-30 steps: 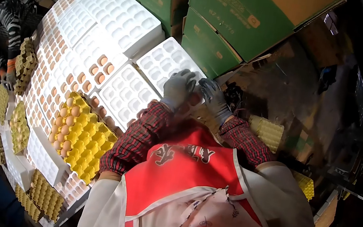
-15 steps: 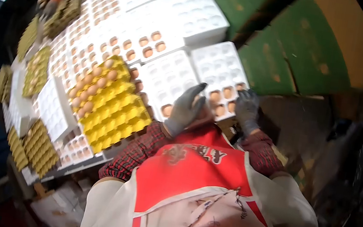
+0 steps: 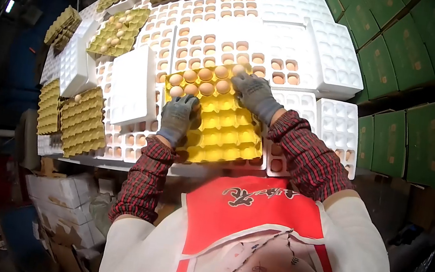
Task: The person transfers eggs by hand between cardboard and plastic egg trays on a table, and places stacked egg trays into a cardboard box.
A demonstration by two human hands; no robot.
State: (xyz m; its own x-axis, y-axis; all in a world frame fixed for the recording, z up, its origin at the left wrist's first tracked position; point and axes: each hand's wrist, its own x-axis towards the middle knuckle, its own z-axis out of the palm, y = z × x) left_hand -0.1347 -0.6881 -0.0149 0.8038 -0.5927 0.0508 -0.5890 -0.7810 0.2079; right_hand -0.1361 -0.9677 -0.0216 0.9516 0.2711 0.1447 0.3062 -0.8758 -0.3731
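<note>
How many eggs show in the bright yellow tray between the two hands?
9 eggs: five in the far row of the yellow tray, four in the next row. More may be hidden under the left hand or right hand.

**Yellow amid White and Green**

We wear red-and-black plaid sleeves [image 3: 306, 150], grey gloves [image 3: 259, 97] and a red apron [image 3: 256, 213] with white edging and dark lettering. We see light-brown eggs [image 3: 206, 74], a bright yellow tray [image 3: 220, 135], white trays [image 3: 335, 55] and green boxes [image 3: 430, 141].
</note>
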